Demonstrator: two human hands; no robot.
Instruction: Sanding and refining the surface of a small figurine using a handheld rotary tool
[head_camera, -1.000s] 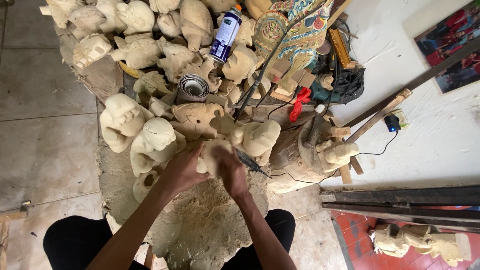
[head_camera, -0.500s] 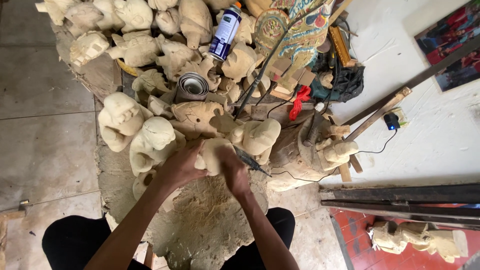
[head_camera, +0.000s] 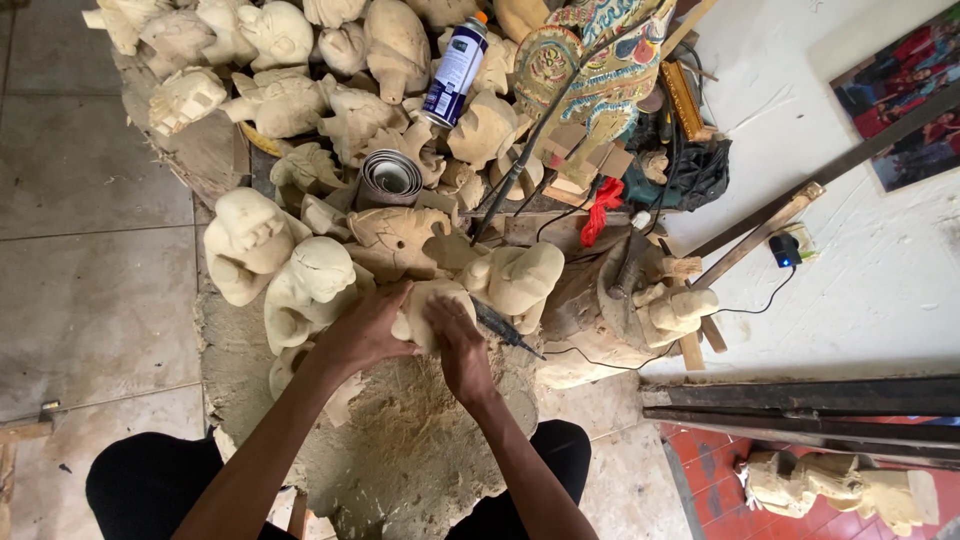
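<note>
A pale unfinished wooden carving (head_camera: 435, 305) rests at the middle of a sawdust-covered work surface (head_camera: 420, 460). My left hand (head_camera: 365, 330) wraps around its left side and holds it. My right hand (head_camera: 462, 345) presses against its right side and grips a dark pen-like carving tool (head_camera: 505, 330), whose tip points to the lower right. A thin cord (head_camera: 620, 350) runs from the tool toward the right.
Many pale carved figures (head_camera: 300, 290) crowd the bench behind and to the left. A blue spray can (head_camera: 455, 70), a roll of sandpaper (head_camera: 388, 178), a painted mask (head_camera: 600, 70) and a red cloth (head_camera: 598, 210) lie farther back. Wooden planks (head_camera: 800, 395) lean at right.
Both hands stay on the carving with only small shifts; the view has drifted slightly.
</note>
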